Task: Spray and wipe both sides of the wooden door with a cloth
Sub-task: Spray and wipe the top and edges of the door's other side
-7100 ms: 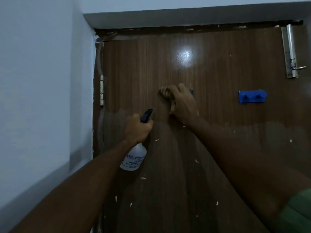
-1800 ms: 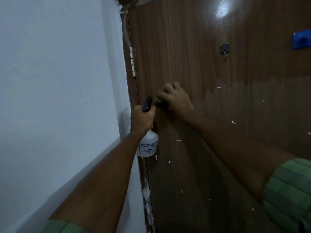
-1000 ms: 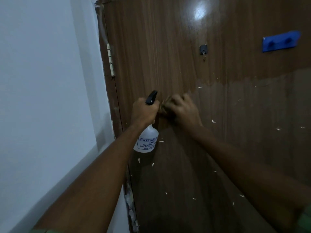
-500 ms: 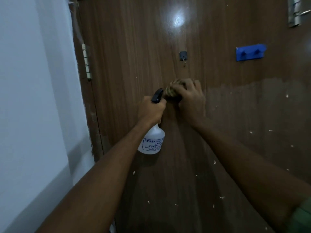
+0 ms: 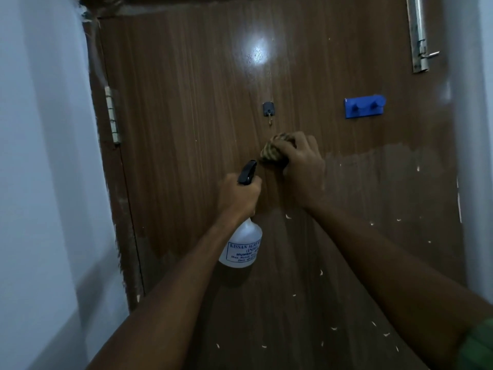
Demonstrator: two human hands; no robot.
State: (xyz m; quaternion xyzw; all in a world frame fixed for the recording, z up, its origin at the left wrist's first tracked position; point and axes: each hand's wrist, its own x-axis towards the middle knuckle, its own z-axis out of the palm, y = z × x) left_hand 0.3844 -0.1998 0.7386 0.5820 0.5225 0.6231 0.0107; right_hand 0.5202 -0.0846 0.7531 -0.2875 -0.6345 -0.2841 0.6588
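The brown wooden door [image 5: 192, 108] fills the view, shut in its frame. My right hand [image 5: 302, 166] grips a bunched striped cloth [image 5: 273, 153] and presses it against the door just below a small dark hook [image 5: 268, 109]. My left hand [image 5: 238, 197] holds the neck of a clear spray bottle [image 5: 242, 248] with a black trigger head [image 5: 246, 172], upright, close to the door and just left of the cloth. To the right of the cloth the door surface looks duller and is flecked with white specks.
A blue two-peg hanger [image 5: 364, 106] is fixed to the door right of the hook. A metal latch bolt [image 5: 418, 36] sits at the upper right. A hinge [image 5: 113, 116] lies on the left edge. White walls [image 5: 40, 156] flank both sides closely.
My right hand has slid the cloth from the hinge side rightward to below the hook. The view has swung right and up, and the left hand with the bottle followed.
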